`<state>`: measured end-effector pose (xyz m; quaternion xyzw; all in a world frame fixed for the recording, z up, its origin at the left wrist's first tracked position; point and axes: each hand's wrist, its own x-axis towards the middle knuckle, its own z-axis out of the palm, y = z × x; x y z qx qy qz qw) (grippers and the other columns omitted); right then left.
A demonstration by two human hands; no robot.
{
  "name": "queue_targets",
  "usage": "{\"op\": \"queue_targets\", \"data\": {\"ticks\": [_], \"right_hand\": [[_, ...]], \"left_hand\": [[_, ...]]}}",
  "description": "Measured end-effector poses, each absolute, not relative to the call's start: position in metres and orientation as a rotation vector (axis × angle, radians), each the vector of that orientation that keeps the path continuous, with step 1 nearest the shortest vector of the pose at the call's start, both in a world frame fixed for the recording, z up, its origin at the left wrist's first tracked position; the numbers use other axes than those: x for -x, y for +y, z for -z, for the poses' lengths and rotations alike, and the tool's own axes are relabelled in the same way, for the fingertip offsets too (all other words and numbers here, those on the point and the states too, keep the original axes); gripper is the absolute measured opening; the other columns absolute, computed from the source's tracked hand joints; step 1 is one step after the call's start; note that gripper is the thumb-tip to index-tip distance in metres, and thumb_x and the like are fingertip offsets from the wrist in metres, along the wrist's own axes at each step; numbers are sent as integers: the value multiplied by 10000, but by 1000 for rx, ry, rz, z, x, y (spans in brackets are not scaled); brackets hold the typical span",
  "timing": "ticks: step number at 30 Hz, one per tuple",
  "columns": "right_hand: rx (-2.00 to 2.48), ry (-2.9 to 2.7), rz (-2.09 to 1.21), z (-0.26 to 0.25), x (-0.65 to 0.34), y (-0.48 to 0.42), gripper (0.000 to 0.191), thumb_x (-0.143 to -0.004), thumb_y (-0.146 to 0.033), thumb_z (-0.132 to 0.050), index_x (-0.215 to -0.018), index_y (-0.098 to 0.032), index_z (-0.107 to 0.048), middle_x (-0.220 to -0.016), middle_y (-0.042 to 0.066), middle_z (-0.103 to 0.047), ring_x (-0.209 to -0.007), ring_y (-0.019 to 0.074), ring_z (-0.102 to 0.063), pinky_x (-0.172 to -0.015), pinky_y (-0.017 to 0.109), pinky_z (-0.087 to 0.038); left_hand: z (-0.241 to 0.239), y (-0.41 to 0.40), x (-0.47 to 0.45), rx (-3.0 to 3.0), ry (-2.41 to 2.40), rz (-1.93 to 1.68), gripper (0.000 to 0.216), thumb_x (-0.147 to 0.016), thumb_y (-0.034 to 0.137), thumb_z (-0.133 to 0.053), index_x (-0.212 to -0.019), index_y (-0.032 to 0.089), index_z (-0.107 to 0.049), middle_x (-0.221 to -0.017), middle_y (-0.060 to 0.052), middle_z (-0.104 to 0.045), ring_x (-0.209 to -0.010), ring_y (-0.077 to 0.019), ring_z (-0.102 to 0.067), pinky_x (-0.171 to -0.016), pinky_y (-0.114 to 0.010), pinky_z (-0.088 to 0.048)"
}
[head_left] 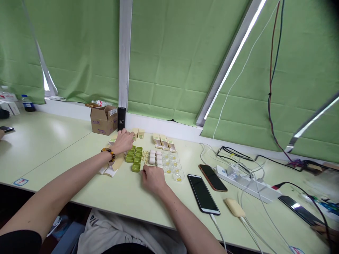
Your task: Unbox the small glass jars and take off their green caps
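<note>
My left hand (pixel 124 141), with a beaded bracelet on the wrist, reaches to the far side of the small parts and rests on a small cream box near the black cylinder (pixel 121 119); its fingers curl over the box. My right hand (pixel 153 178) lies on the table just in front of the parts, fingers curled, with what they hold hidden. Between the hands sit several green caps (pixel 135 159), white pieces (pixel 153 157) and clear jars (pixel 172 165). Three cream boxes (pixel 164 141) stand behind them.
A cardboard box (pixel 103 120) stands at the back left. Two phones (pixel 203 193) lie to the right, with a white power strip (pixel 246 183), a beige charger (pixel 234 207) and tangled cables beyond. Another person's hand (pixel 1 134) shows at the far left edge.
</note>
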<state>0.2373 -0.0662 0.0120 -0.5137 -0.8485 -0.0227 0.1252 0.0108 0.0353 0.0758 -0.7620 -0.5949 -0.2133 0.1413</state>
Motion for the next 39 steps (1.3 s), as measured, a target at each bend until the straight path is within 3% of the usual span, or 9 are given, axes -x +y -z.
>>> {"op": "queue_targets", "data": {"ticks": [4,13,19,25,32,36,39], "right_hand": [[1530,-2501,69,-14,-235,-69,192,-977,-246,-517,-986,-199,-702,-931,100,-789,-789,234,-714,-679,309,-369],[1502,-2526,74,-20,-234,-75,148,-910,-275,-563,-972,-201,-676,-898,94,-788,-765,252,-726,-647,318,-363],[1491,-2512,23,-20,-231,-76,230,-958,-371,-526,-991,-207,-683,-925,98,-793,-797,261,-732,-679,326,-394],[1501,-2503,9,-20,-229,-76,250,-957,-406,-540,-988,-202,-682,-925,102,-795,-807,272,-740,-693,328,-410],[1508,-2492,7,-19,-228,-76,244,-953,-406,-549,-995,-207,-684,-934,101,-795,-816,269,-741,-700,332,-418],[1504,-2493,7,-18,-229,-75,249,-957,-417,-548,-1001,-211,-682,-933,99,-794,-823,275,-742,-712,334,-426],[1505,-2488,1,-18,-230,-74,246,-960,-413,-548,-997,-211,-682,-928,99,-794,-819,271,-740,-710,334,-421]], "left_hand": [[-75,69,-18,2191,-1829,470,432,-921,308,-542,-1325,162,-596,-1259,-241,-611,-1261,-419,-418,-1021,-542,-312],[-64,121,-31,2201,-2037,367,571,-882,394,-613,-1431,242,-580,-1393,-255,-517,-1301,-479,-447,-1075,-618,-244],[-60,135,-33,2185,-2120,399,491,-886,393,-629,-1342,212,-657,-1415,-264,-489,-1234,-460,-532,-1085,-641,-222],[-57,137,-26,2236,-2061,474,437,-932,406,-615,-1266,132,-674,-1327,-232,-554,-1086,-333,-580,-1099,-634,-220],[-54,138,-26,2262,-2013,527,370,-950,366,-578,-1160,87,-703,-1288,-226,-567,-1001,-286,-598,-1099,-602,-245],[-60,138,-26,2278,-1985,558,332,-901,337,-607,-1138,141,-732,-1297,-209,-559,-1069,-319,-608,-1098,-541,-310],[-70,132,-25,2282,-1920,621,360,-919,330,-567,-1209,186,-725,-1338,-205,-542,-1260,-376,-524,-1114,-528,-324]]}}
